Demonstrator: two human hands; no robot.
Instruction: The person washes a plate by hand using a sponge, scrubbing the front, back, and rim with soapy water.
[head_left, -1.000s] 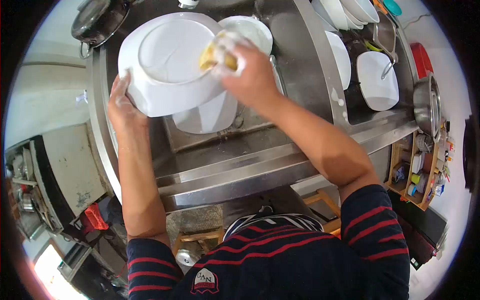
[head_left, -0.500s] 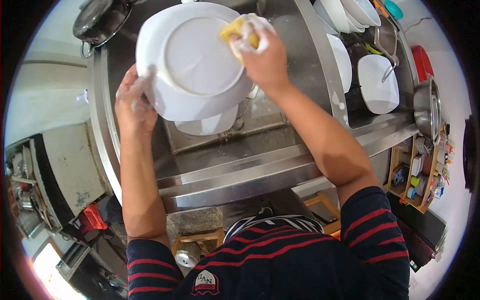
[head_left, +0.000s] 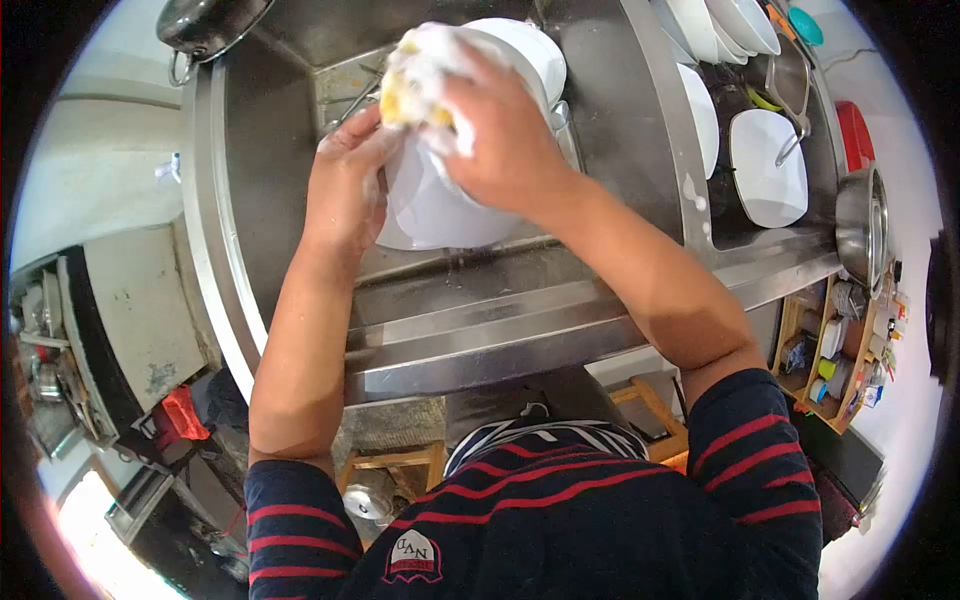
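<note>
My left hand [head_left: 343, 190] grips the left edge of a white plate [head_left: 435, 210], held tilted over the steel sink. In my right hand [head_left: 505, 135] is a yellow sponge [head_left: 393, 100] thick with white foam, pressed at the plate's upper left edge close to my left fingers. Foam and my right hand hide much of the plate. Behind it, another white dish [head_left: 535, 48] lies in the sink [head_left: 620, 120], with cutlery handles partly showing nearby.
Right of the sink, a rack area holds white bowls [head_left: 735, 25] and a square white plate [head_left: 768, 165]. A steel bowl [head_left: 858, 225] stands at the far right edge. A dark pot [head_left: 205, 22] sits at the upper left corner.
The plate has tilted and come lower, its round base turned out of view. My left hand has moved right and up; my right hand has brought the sponge left to the plate's edge.
</note>
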